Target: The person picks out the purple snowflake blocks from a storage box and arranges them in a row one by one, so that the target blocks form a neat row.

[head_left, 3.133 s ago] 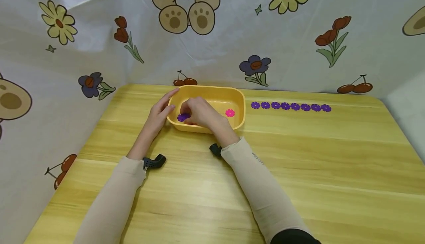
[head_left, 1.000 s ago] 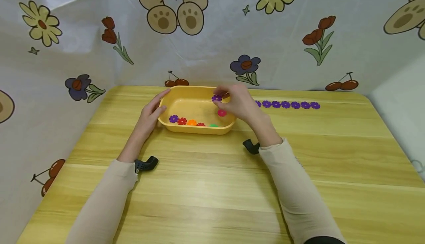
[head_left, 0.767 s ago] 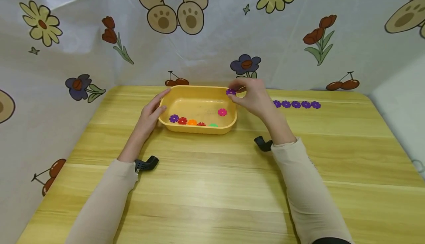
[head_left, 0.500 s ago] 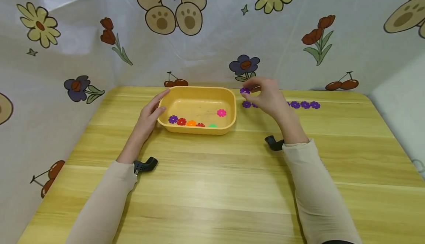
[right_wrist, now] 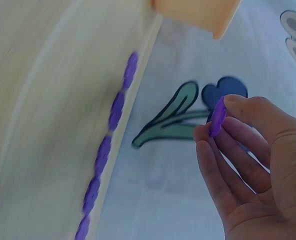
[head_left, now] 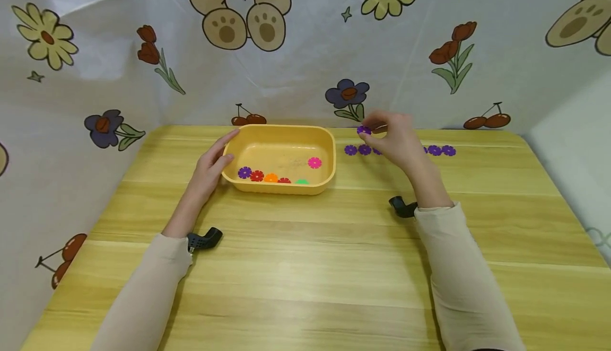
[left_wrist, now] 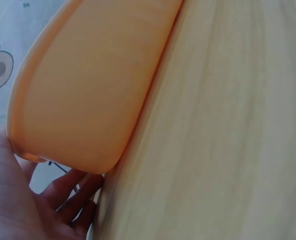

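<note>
My right hand pinches a purple flower-shaped disc between thumb and fingertips, above a row of purple discs. The right wrist view shows the held disc edge-on, raised apart from the row; the hand hides the row's middle in the head view. My left hand holds the left end of a yellow plastic tub, thumb at the rim. In the left wrist view several fingers lie curled against the tub's end.
Inside the tub lie a pink disc, a purple disc, two red discs, an orange disc and a green disc. A printed cloth hangs behind the wooden table. Black wrist cameras sit at both cuffs.
My right hand has picked a purple disc from inside the tub, lifted it over the right rim and carried it right to the row. The left hand stays at the tub's end.
</note>
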Demonstrator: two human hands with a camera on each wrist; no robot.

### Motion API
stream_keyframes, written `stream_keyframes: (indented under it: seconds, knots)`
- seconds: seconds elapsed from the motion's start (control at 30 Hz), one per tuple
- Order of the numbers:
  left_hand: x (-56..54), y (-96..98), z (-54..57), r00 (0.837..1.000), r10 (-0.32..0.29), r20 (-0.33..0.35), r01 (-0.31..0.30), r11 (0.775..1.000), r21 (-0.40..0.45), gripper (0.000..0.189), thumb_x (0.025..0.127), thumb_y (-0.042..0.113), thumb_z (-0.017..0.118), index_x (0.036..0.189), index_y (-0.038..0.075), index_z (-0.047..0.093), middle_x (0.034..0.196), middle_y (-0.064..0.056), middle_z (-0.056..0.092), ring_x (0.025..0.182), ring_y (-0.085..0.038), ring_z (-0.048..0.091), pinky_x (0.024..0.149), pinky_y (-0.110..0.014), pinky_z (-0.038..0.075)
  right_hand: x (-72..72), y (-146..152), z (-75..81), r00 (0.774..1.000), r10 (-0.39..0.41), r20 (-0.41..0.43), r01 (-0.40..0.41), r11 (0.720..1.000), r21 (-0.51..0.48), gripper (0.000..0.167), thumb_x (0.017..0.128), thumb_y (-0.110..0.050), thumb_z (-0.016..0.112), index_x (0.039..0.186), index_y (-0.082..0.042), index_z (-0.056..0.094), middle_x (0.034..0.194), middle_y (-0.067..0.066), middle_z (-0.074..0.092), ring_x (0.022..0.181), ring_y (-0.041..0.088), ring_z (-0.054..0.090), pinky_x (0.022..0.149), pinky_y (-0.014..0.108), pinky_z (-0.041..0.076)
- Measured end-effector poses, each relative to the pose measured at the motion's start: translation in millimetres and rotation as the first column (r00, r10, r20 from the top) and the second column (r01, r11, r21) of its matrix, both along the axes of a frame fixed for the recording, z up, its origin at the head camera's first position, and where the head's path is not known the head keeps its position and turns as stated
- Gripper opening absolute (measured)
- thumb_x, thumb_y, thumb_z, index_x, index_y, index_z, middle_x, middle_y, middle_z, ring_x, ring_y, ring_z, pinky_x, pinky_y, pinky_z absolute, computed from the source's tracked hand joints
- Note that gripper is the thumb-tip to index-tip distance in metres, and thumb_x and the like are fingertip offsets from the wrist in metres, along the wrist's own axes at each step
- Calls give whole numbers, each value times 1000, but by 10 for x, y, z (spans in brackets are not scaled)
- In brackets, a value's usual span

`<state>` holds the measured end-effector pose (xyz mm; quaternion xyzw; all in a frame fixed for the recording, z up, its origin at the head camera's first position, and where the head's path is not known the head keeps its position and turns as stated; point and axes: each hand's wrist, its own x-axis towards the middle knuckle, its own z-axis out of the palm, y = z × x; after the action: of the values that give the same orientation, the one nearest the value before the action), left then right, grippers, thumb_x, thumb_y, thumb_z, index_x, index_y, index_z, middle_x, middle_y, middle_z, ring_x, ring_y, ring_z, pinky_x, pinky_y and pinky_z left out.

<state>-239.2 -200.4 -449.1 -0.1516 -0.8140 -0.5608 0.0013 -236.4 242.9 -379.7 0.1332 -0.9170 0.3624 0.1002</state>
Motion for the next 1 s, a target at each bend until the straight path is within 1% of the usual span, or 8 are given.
stream_keyframes:
  seconds: [0.33, 0.37, 0.47, 0.57, 0.67, 0.8, 0.87, 1.0]
  knots:
    - [5, -14, 12, 1000, -2, -15, 2, 1000, 3, 55, 109, 14, 50, 161, 30, 46, 170, 6, 37, 158, -21, 34, 124, -37, 38, 133, 558, -40, 993, -118, -7, 118, 992, 40, 28, 95, -16, 78, 117, 0, 74, 114, 22, 76, 107, 41, 73, 95, 57, 59]
    - [3, -14, 10, 1000, -3, -17, 3, 1000, 4, 55, 109, 14, 50, 161, 30, 46, 170, 6, 37, 158, -21, 33, 124, -37, 38, 156, 628, -56, 991, -134, -11, 134, 990, 38, 28, 95, -16, 78, 117, 0, 74, 113, 22, 76, 106, 42, 74, 102, 53, 57]
    - [-1, -13, 7, 1000, -6, -19, 7, 1000, 3, 55, 109, 14, 51, 161, 29, 46, 170, 5, 37, 158, -22, 33, 125, -39, 37, 215, 820, -112, 982, -187, -30, 188, 981, 39, 27, 94, -18, 80, 115, -1, 76, 110, 22, 77, 102, 42, 75, 93, 25, 59]
    - [-4, -15, 12, 1000, -5, -19, 5, 1000, -3, 55, 109, 14, 51, 162, 29, 46, 170, 5, 38, 158, -22, 34, 125, -41, 37, 257, 956, -156, 976, -216, -25, 217, 975, 40, 29, 95, -22, 80, 114, -1, 76, 110, 23, 77, 101, 43, 75, 79, 2, 44]
    - [-7, -19, 20, 1000, -2, -18, 2, 1000, -7, 55, 109, 15, 51, 162, 29, 46, 170, 5, 38, 158, -22, 34, 125, -42, 37, 265, 1037, -176, 974, -225, -14, 225, 974, 35, 32, 95, -25, 80, 115, -1, 76, 112, 24, 76, 98, 34, 76, 69, -2, 43]
    - [-9, -14, 23, 1000, -8, -22, 8, 1000, 5, 55, 109, 14, 51, 162, 28, 46, 170, 4, 38, 158, -23, 34, 124, -36, 38, 272, 1149, -177, 967, -255, 5, 255, 967, 16, 34, 96, -24, 79, 118, 1, 75, 115, 27, 75, 84, -7, 67, 69, -3, 43]
    - [-8, -10, 19, 1000, -16, -25, 17, 1000, 20, 55, 109, 12, 50, 162, 27, 46, 170, 3, 37, 158, -23, 34, 123, -31, 39, 291, 1229, -172, 958, -285, 14, 285, 958, 18, 36, 97, -24, 78, 120, 2, 74, 117, 28, 74, 80, -18, 56, 69, -3, 42]
    - [-8, -8, 2, 999, -25, -29, 26, 999, 35, 55, 109, 10, 50, 161, 26, 46, 170, 3, 38, 157, -24, 35, 120, -25, 40, 343, 1431, -186, 926, -377, 29, 374, 924, 74, 39, 98, -28, 75, 123, 2, 72, 119, 28, 73, 87, 1, 61, 69, 0, 38]
